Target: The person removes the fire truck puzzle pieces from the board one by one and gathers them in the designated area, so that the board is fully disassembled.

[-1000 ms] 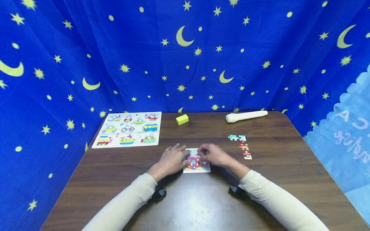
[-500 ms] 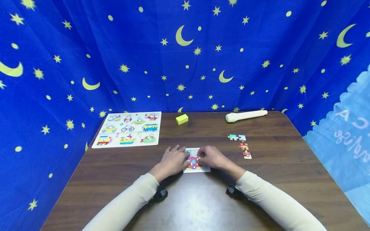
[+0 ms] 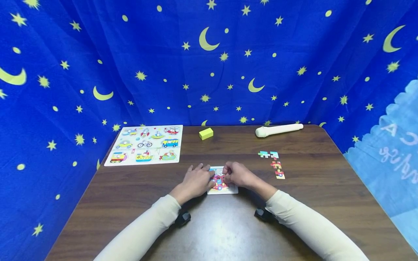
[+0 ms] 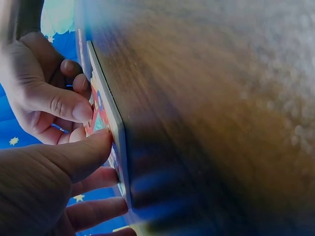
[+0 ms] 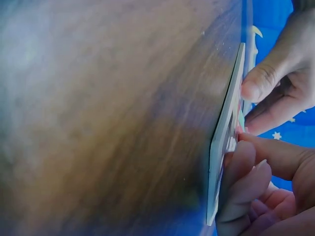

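A small jigsaw board (image 3: 222, 193) with a pale rim lies on the table, showing part of a red vehicle picture. The left hand (image 3: 196, 181) rests on its left side; in the left wrist view the thumb (image 4: 93, 150) and spread fingers touch the board. From the right, the right hand (image 3: 240, 175) bends over the board, its thumb and fingers pinching a jigsaw piece at the surface. That piece is mostly hidden by the fingers. In the right wrist view the curled right-hand fingers (image 5: 246, 191) sit against the board's face, close to the left thumb.
Loose jigsaw pieces (image 3: 277, 165) lie right of the board. A larger vehicle puzzle board (image 3: 153, 148) is at the back left, a yellow block (image 3: 206, 134) at the back middle, and a white stick (image 3: 279, 130) at the back right. A starry blue curtain (image 3: 176, 65) surrounds the table (image 3: 130, 203).
The right hand shifts slightly over the board, its fingers staying over the red vehicle picture. The left hand stays nearly in place, and the loose pieces have not moved.
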Tool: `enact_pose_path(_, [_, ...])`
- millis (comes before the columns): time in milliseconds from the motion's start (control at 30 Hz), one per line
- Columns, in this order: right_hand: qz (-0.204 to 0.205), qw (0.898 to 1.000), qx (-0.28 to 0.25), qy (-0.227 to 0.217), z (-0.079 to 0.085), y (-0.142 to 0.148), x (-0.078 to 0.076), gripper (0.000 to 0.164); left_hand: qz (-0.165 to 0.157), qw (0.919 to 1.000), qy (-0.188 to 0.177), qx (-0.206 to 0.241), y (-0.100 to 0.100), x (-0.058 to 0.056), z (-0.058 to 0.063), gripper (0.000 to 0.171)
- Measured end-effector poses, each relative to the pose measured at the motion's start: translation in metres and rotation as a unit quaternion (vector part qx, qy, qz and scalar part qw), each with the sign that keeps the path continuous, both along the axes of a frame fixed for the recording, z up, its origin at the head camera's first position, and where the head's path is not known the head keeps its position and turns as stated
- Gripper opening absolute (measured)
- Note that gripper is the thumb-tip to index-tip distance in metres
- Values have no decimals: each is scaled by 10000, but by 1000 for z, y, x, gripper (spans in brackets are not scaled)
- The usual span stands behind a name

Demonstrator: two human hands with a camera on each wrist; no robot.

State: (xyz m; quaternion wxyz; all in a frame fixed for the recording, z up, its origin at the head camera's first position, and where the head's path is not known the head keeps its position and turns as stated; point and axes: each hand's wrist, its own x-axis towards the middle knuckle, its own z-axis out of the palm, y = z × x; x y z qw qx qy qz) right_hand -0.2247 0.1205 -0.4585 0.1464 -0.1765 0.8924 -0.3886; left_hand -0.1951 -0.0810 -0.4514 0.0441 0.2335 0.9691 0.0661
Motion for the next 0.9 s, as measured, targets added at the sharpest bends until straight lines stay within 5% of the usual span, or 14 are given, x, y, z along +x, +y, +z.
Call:
enact_pose_path(233, [-54, 9891, -1216, -824, -6, 1, -2, 17, 67, 10000, -53, -13, 0, 0, -2, 49])
enact_pose_path(900, [58, 9936, -810, -787, -6, 2, -2, 30, 218, 9996, -19, -155, 7, 2, -3, 60])
